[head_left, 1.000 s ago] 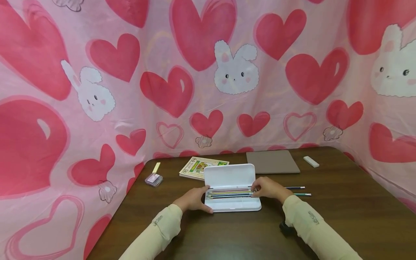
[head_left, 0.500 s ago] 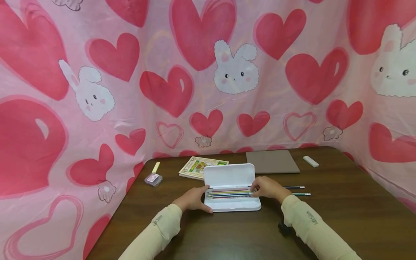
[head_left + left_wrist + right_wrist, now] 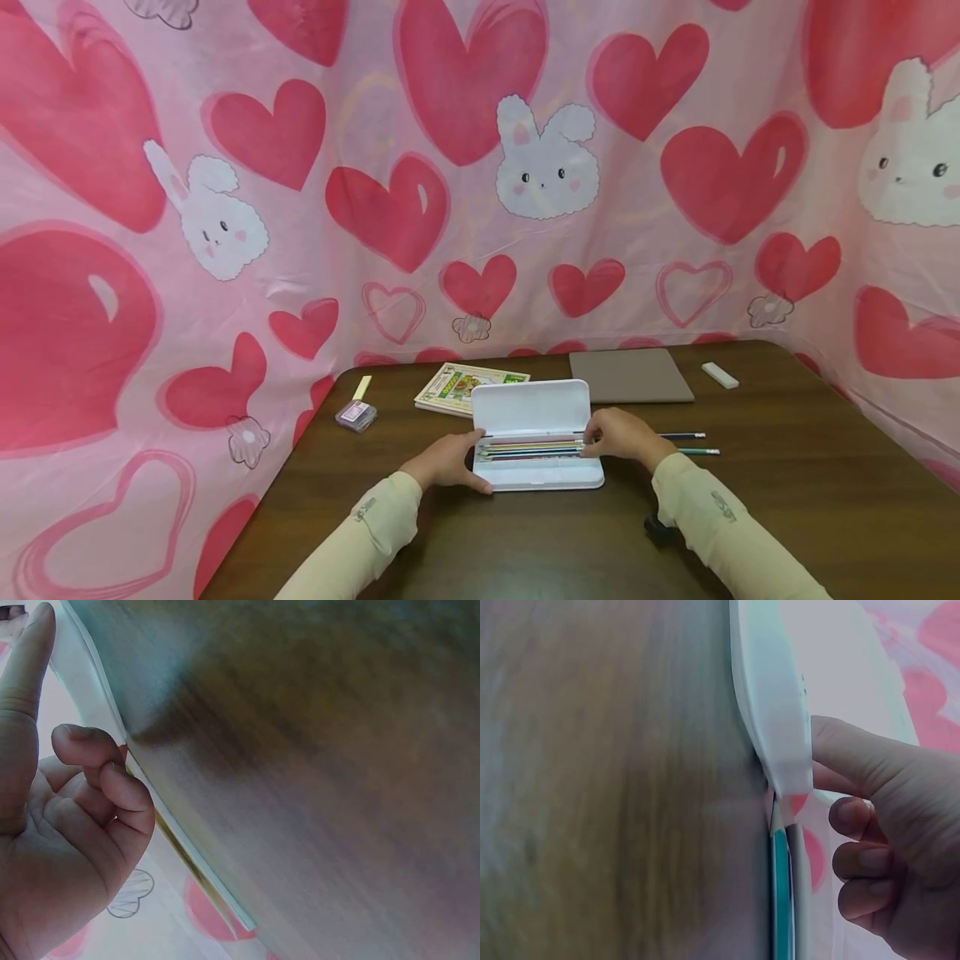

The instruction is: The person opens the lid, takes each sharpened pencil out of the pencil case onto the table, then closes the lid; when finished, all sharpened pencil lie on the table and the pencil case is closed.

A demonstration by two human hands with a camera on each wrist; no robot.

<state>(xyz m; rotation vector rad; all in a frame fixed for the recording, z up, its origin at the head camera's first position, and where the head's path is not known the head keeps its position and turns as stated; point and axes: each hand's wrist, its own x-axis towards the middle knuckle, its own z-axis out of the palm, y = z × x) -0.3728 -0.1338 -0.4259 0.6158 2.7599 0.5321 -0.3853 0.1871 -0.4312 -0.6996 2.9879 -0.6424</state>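
A white pencil case (image 3: 531,408) stands with its lid raised, several pencils (image 3: 528,452) lying lengthwise inside. My left hand (image 3: 444,461) grips its left end, thumb at the front corner and a finger at the back corner. In the left wrist view, the other fingers of the left hand (image 3: 82,825) are bent inward. At the right end of the case, my right hand (image 3: 622,435) pinches at the pencil ends with its fingertips. Their tips are hidden behind the case wall (image 3: 772,697) in the right wrist view.
Right of the case lie a dark pencil (image 3: 684,436) and a teal pencil (image 3: 701,452), partly behind the right hand. Behind are a picture book (image 3: 450,386), a grey-brown flat board (image 3: 630,375) and a white block (image 3: 720,375). A small clear box (image 3: 356,416) and a yellow strip (image 3: 362,387) lie left.
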